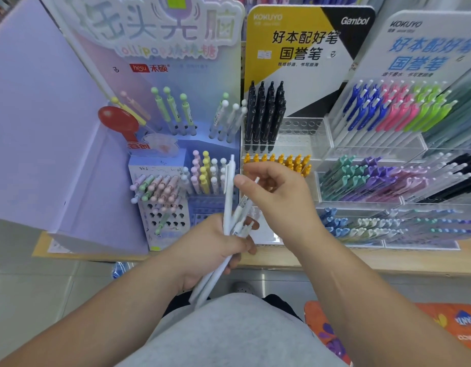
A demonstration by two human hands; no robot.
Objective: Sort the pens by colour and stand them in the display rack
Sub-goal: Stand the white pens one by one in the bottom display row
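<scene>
The left hand [213, 245] has its grip closed round a bundle of white pens [227, 197], slim and matte, just above the worktop [282, 260] edge. The right hand [279, 200] pinches a single pen [244, 206] from it. Best to draw it out lengthwise so the rest stay put, then stand it in the clear rack [300, 128] beyond.

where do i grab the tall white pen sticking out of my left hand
Pinch the tall white pen on its bare top, by the clip, from the right, drawing upward: the left hand wraps its lower half with the other pens. The right hand pinches one of those.
</scene>
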